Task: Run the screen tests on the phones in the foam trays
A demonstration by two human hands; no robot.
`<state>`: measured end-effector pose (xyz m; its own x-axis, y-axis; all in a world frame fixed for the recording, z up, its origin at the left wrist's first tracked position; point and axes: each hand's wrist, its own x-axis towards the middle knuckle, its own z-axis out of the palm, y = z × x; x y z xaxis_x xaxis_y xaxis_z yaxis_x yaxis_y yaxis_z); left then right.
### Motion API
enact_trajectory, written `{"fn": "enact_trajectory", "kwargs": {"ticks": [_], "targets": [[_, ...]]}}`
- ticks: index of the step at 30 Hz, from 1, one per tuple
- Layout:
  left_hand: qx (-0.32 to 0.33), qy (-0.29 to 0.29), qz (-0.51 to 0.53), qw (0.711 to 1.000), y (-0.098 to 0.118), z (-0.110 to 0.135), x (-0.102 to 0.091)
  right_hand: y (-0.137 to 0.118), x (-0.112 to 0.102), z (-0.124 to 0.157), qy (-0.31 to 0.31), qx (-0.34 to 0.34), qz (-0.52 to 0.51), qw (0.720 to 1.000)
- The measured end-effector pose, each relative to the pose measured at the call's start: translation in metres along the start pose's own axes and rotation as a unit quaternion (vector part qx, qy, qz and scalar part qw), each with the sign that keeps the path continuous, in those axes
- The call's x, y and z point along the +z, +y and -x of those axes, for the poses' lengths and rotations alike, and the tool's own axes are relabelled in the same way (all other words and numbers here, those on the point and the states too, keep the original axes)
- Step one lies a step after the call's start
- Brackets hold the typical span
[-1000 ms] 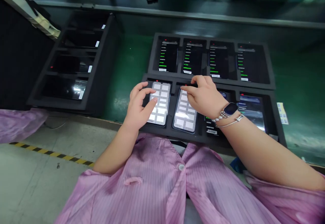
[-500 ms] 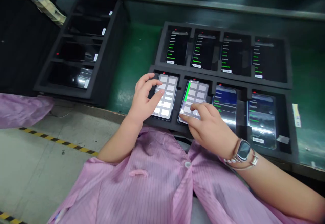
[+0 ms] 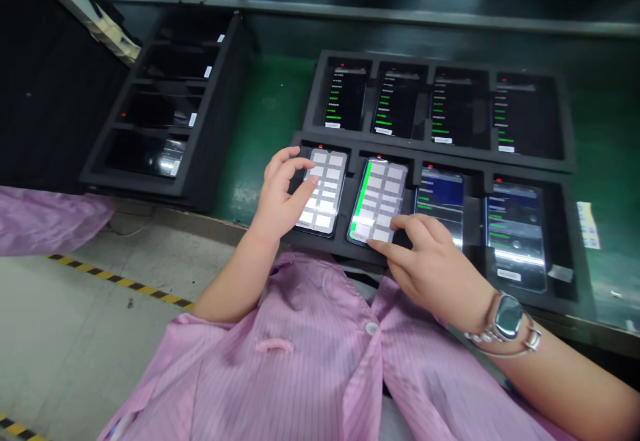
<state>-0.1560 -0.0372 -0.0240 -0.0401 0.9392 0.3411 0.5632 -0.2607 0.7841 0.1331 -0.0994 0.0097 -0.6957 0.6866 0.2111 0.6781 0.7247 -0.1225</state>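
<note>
Across the near black tray on the green bench, four phones lie face up, one per compartment, red mark at the top of each. Left phone shows a grid of white blocks on grey; second phone same, plus a bright green stripe down its left side. Third phone and fourth phone: blue band up top, green text lines below, too small to read. White sticker near the fourth's bottom, print illegible. Far tray: four dark-screened phones, rows of white and green text, white sticker at each bottom; wording unreadable. Side tray at left: dark phones lying sideways, small white labels at their right ends, unreadable. Printed sheet right of the near tray, too blurred.

Left hand: open, fingers spread and curved, tips over left phone's left edge; contact can't be told. Right hand: loosely open, palm down, one finger extended to the second phone's bottom edge, others bent; watch and bracelets at wrist.
</note>
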Motion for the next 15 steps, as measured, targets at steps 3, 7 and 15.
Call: {"fn": "enact_trajectory", "kwargs": {"ticks": [3,7,15], "targets": [[0.003,0.009,0.01,1.0,-0.001,0.0,0.0,0.004,-0.005,0.008,-0.004,0.003,-0.002,1.0],[0.005,0.018,0.024,1.0,-0.002,0.0,0.0,0.007,-0.01,0.015,0.0,0.0,0.002,1.0],[0.001,0.017,0.006,1.0,0.0,0.001,0.0,0.013,-0.009,0.018,0.007,0.006,0.009,1.0]]}}
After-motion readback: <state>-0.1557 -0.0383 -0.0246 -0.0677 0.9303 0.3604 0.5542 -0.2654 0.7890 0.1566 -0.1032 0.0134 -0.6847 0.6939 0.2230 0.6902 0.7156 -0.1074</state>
